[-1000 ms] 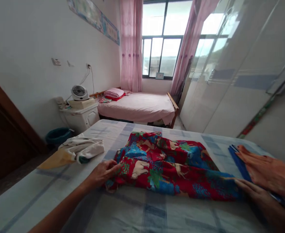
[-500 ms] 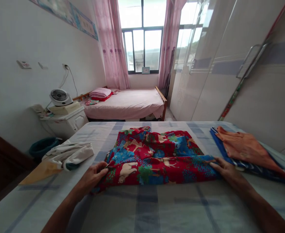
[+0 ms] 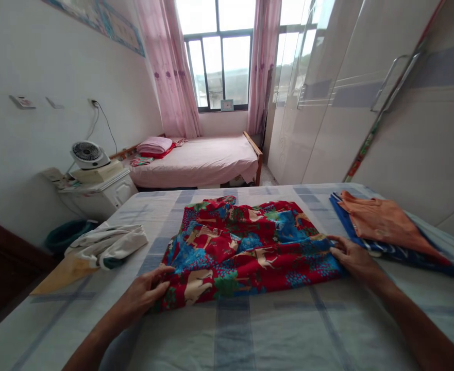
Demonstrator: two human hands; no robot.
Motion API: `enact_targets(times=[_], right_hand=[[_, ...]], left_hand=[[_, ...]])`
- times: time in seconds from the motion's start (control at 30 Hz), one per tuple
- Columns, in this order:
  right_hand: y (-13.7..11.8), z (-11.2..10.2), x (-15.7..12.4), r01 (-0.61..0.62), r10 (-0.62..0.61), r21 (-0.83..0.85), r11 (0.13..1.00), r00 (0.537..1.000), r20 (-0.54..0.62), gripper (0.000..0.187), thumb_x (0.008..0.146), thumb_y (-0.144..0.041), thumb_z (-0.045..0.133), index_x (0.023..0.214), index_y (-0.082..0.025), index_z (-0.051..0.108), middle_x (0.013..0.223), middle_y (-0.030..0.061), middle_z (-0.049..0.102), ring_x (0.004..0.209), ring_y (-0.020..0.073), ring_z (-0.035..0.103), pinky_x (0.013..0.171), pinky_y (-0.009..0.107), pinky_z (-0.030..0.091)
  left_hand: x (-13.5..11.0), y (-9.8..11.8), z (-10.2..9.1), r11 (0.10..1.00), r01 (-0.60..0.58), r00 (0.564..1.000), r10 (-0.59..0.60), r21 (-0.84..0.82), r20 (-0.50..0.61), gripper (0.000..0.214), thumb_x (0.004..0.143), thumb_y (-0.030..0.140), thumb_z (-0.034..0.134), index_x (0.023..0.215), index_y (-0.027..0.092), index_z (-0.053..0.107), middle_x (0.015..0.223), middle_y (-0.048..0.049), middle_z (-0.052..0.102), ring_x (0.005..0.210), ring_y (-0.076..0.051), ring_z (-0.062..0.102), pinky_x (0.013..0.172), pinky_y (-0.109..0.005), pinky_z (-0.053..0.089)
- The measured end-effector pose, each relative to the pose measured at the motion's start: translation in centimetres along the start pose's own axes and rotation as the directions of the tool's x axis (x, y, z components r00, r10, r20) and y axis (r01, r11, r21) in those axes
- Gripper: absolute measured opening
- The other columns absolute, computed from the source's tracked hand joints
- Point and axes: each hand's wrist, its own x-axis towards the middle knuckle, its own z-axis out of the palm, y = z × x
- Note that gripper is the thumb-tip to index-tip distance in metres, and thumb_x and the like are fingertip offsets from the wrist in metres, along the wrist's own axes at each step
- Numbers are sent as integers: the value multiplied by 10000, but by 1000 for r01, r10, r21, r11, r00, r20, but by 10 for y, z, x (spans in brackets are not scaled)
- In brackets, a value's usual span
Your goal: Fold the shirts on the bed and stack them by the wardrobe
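A red garment (image 3: 246, 252) printed with blue patches, trees and animals lies spread and wrinkled on the bed, its near part folded over into a band. My left hand (image 3: 147, 293) pinches the near left corner of this garment between thumb and fingers. At the right end of the band, my right hand (image 3: 348, 257) grips the edge in the same way. Whether the garment is a shirt or trousers I cannot tell. Just beyond my right hand is a stack of folded clothes with an orange garment (image 3: 389, 221) on top and a blue one (image 3: 412, 260) beneath.
A crumpled white and yellow garment (image 3: 106, 245) lies left on the checked bedsheet (image 3: 273, 330). Beyond stand a pink-covered bed (image 3: 203, 159), a white cabinet (image 3: 106, 193) bearing a fan (image 3: 88, 153), and a teal bin (image 3: 66, 234). A tall glossy wardrobe (image 3: 327, 134) lines the right.
The view has tilted slightly. Both hands keep hold of the garment's near edge, which now slants: its left end sits closer to me and its right end farther away.
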Motion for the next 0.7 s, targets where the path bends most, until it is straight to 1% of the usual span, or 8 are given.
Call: enact_targets(times=[0.07, 0.13, 0.23, 0.33, 0.47, 0.57, 0.63, 0.7], right_hand=[[0, -6, 7, 23, -20, -94, 995, 999, 34, 455, 778, -434, 431, 1113, -173, 595, 909, 70, 706, 774, 225, 664, 677, 326, 501], [-6, -15, 21, 57, -49, -133, 990, 997, 60, 478, 780, -463, 433, 1115, -161, 594, 920, 85, 702, 794, 238, 660, 700, 339, 488], [-21, -22, 56, 136, -130, -135, 981, 990, 58, 473, 797, -452, 411, 1112, -148, 591, 972, 100, 696, 836, 239, 657, 736, 337, 485], [-42, -13, 99, 216, -209, -133, 967, 976, 65, 470, 825, -391, 361, 1155, -129, 570, 1106, 123, 657, 951, 233, 635, 821, 322, 471], [-67, 17, 144, 272, -260, -148, 951, 961, 94, 474, 834, -327, 352, 1212, -124, 554, 1253, 134, 578, 1114, 231, 560, 937, 318, 414], [-81, 41, 164, 295, -281, -130, 947, 952, 119, 465, 820, -338, 401, 1210, -150, 570, 1282, 118, 560, 1171, 232, 516, 964, 330, 393], [-86, 51, 171, 302, -285, -113, 947, 948, 144, 458, 777, -372, 479, 1179, -185, 596, 1262, 102, 579, 1154, 252, 524, 933, 356, 411], [-86, 54, 174, 296, -277, -100, 950, 946, 167, 412, 723, -383, 542, 1078, -201, 649, 1178, 97, 632, 1087, 277, 560, 874, 379, 436]], left_hand=[[8, 2, -9, 983, 9, 996, 8, 182, -92, 513, 747, 550, 525, 1087, 182, 634, 831, -39, 704, 808, -235, 647, 691, -281, 480], [23, 9, -21, 951, 31, 976, 38, 309, -215, 545, 752, 581, 478, 1079, 175, 639, 801, -47, 702, 778, -234, 645, 683, -285, 465], [63, 20, -39, 928, 17, 934, 119, 373, -338, 522, 692, 571, 523, 963, 155, 684, 869, -85, 705, 838, -252, 638, 743, -296, 450], [110, 28, -43, 973, -39, 939, 113, 226, -323, 397, 623, 526, 586, 744, 167, 703, 777, -66, 707, 833, -259, 630, 714, -279, 450], [161, 38, -32, 994, -69, 948, 91, 80, -305, 358, 605, 531, 615, 535, 181, 642, 516, -9, 627, 680, -224, 623, 572, -244, 436], [187, 46, -18, 996, -90, 945, 79, -18, -317, 389, 584, 545, 647, 509, 163, 630, 436, -9, 580, 549, -197, 596, 490, -241, 414], [198, 49, -9, 989, -118, 939, 80, -94, -335, 393, 552, 540, 682, 542, 149, 644, 454, -25, 600, 503, -189, 582, 464, -250, 417], [205, 51, -3, 970, -169, 922, 94, -173, -377, 423, 554, 551, 682, 639, 136, 668, 527, -42, 642, 516, -187, 591, 479, -261, 443]])
